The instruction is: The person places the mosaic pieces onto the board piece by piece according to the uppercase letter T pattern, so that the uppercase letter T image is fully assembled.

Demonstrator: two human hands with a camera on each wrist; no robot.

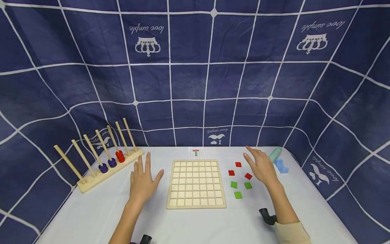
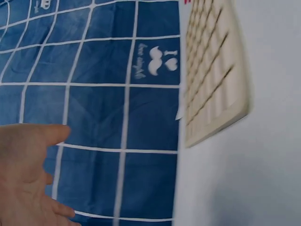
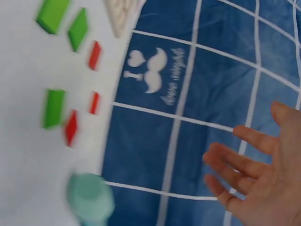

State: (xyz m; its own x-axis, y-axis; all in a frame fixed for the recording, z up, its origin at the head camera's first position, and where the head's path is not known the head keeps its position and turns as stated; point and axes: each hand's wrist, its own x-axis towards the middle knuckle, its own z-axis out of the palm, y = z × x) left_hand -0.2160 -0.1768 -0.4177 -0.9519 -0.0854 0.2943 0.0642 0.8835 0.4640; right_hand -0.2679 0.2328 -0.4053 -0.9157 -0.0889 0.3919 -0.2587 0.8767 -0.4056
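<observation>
A square wooden grid board (image 1: 196,184) lies in the middle of the white table, its cells bare. My left hand (image 1: 142,184) hovers left of it with fingers spread, holding nothing. On the other side, my right hand (image 1: 260,166) is raised over the table, its palm bare in the right wrist view and fingers loosely bent. Between board and right hand lie three red square tiles (image 1: 231,173) and three green square tiles (image 1: 238,195). Behind the board is a small printed pattern card (image 1: 196,153) showing a red row over green squares in a T.
A wooden peg rack (image 1: 111,171) stands slanted at the left, with dark blue and red rings on some pegs. Past my right hand are a teal rounded object (image 1: 275,154) and a light blue block-like piece (image 1: 281,166). A blue checked cloth (image 1: 189,81) hangs behind the table.
</observation>
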